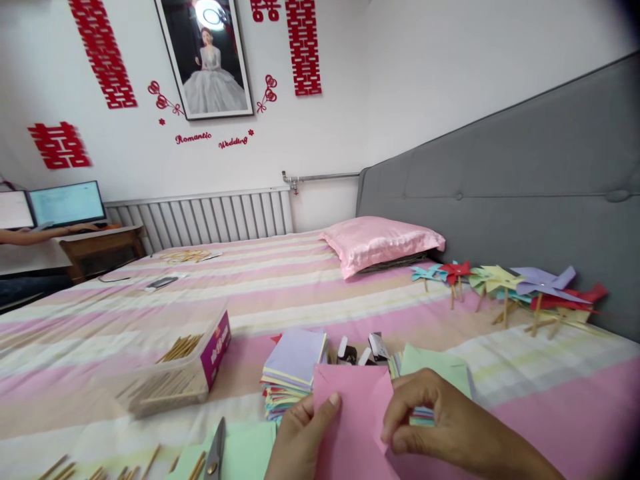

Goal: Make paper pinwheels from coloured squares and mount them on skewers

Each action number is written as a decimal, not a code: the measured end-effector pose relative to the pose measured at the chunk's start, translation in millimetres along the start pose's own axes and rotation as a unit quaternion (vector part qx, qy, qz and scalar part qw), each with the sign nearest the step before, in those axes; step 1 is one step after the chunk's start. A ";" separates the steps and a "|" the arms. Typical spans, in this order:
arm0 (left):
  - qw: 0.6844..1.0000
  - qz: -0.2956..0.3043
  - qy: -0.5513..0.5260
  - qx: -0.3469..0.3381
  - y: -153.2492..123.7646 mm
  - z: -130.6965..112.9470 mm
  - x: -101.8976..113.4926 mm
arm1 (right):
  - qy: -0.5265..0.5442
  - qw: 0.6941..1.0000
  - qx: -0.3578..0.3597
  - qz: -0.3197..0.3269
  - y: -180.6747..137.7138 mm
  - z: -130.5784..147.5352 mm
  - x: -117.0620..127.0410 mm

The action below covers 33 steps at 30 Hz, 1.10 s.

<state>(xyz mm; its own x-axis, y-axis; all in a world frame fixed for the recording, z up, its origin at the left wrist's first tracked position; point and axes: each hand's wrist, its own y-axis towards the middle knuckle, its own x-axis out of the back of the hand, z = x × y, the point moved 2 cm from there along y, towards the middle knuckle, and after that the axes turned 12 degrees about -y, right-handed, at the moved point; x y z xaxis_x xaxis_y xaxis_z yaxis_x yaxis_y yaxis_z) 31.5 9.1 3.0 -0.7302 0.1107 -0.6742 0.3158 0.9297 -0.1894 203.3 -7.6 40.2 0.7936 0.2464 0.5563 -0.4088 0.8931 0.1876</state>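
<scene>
A sheet of pink paper [354,420] with slits at its corners is held in front of me, close to the camera. My left hand [303,437] grips its left side, thumb pressed flat on top. At the right edge, my right hand [430,417] pinches the paper between bent fingers and thumb. Behind it stands a stack of coloured paper squares [296,357], lilac on top. Another stack, topped with green paper [434,368], is partly hidden by my right hand. Scissors [216,450] lie on green paper [249,448] left of my left hand.
A clear plastic box [173,380] of thin sticks stands to the left; loose sticks [127,472] lie nearer. Small boxes [376,348] sit between the stacks. Finished pinwheels [543,285] rest by the grey headboard [490,167], near a pink pillow [383,241]. Another person's arm [35,235] reaches over a desk.
</scene>
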 end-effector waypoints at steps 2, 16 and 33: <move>1.000 -0.011 0.016 -0.013 -0.5 -0.2 -0.5 | 0.009 1.000 0.001 -0.010 1.0 -1.6 -0.5; 1.000 -0.011 0.020 -0.014 0.8 8.4 -5.0 | 0.011 0.998 -0.028 -0.056 4.5 -6.9 -6.0; 0.998 -0.015 0.051 -0.045 -1.4 7.6 -9.5 | -0.034 0.997 -0.030 -0.061 4.1 -10.6 -9.2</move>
<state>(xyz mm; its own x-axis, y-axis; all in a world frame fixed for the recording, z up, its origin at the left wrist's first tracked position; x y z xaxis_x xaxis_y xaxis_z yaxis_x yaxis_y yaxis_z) 42.6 4.0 4.2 -0.7974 0.1129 -0.5927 0.2400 0.9606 -0.1400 199.1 -2.3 27.3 0.8023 0.1103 0.5867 -0.2820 0.9363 0.2095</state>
